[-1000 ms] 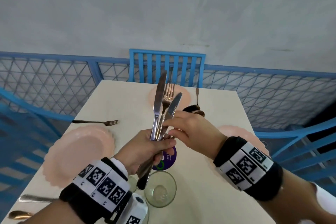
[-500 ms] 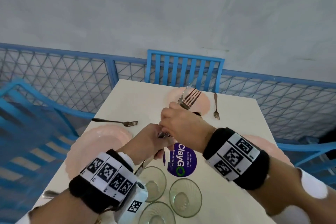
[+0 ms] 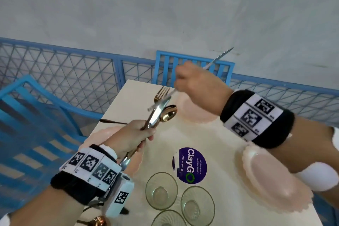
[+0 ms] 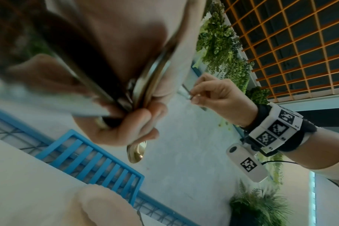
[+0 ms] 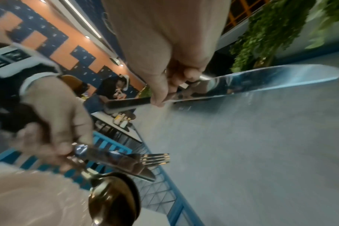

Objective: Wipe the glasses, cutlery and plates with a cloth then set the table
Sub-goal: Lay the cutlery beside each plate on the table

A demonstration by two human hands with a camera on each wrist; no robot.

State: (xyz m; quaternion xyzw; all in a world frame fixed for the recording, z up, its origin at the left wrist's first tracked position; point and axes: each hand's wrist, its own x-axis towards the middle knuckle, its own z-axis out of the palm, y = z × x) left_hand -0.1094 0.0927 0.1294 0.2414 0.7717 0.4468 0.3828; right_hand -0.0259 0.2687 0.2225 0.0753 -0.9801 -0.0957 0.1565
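My left hand [image 3: 139,134] grips a bundle of cutlery [image 3: 157,113] above the cream table [image 3: 216,139]: a silver knife, a gold spoon [image 3: 168,114] and a fork [image 3: 161,91], all pointing up and away. My right hand [image 3: 181,80] is raised over the far end of the table and pinches a separate silver knife [image 3: 218,57], its blade slanting up to the right. In the right wrist view that knife [image 5: 261,82] lies across the fingers [image 5: 174,85], apart from the bundle [image 5: 118,160] below. No cloth is in view.
Three glasses [image 3: 161,191] stand at the near edge by a purple sticker [image 3: 189,165]. Pink plates lie far [image 3: 196,112], right [image 3: 271,180] and left [image 3: 99,134]. A fork [image 3: 111,121] rests beside the left plate. Blue chairs [image 3: 194,60] and a mesh railing surround the table.
My right hand has drawn one knife out of the bundle and lifted it up and to the right. The left hand keeps the remaining cutlery, now tilted further forward.
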